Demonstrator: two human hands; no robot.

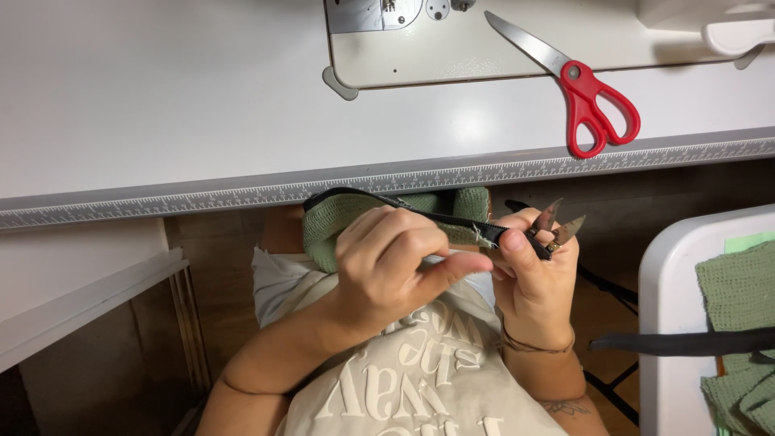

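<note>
The left hand (387, 270) is curled into a loose fist around a folded piece of green knit fabric (339, 218) edged with a black strap (420, 211), thumb stretched out along the strap's underside so the trim is pinched between thumb and fingers. The right hand (533, 278) grips a small pair of thread snips (557, 226), fingers closed around the handle, the two short blades parted and pointing up and to the right, just beside the frayed end of the strap. Both hands sit close together, touching, below the edge of the white sewing table (161, 105), above the person's lap. On the table lies a pair of red-handled scissors (585, 97), blades shut, resting partly on the sewing machine base (420, 56). At the right, more green knit pieces (739, 299) and a black strap lie on a white bin (670, 323).
</note>
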